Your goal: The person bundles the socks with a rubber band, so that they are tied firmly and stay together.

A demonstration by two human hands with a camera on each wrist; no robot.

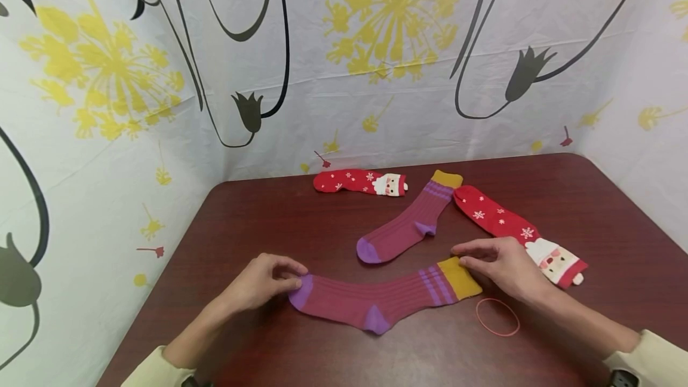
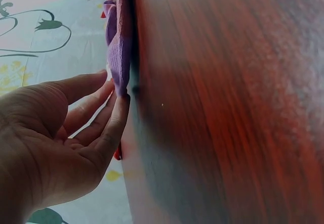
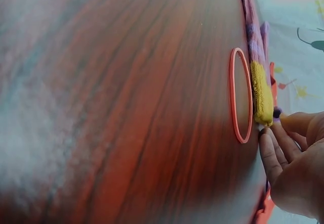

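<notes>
A mauve ribbed sock point(image 1: 349, 300) with purple toe and heel and a mustard cuff lies stretched sideways on the table. At its toe is my left hand point(image 1: 263, 282), fingertips touching the purple end; in the left wrist view the thumb stands apart from the fingers beside the toe point(image 2: 120, 64). My right hand point(image 1: 507, 264) is at the other end, its thumb and fingertips right at the edge of the mustard cuff point(image 3: 262, 95). A matching sock point(image 1: 403, 229) lies just behind, its toe pointing left.
A pink rubber band point(image 1: 498, 317) lies in front of the right hand. One red Santa sock point(image 1: 360, 182) is at the table's back edge; another point(image 1: 505, 214) slants behind the right hand. Patterned white cloth point(image 1: 344, 112) hangs around the dark wood table point(image 1: 258, 214).
</notes>
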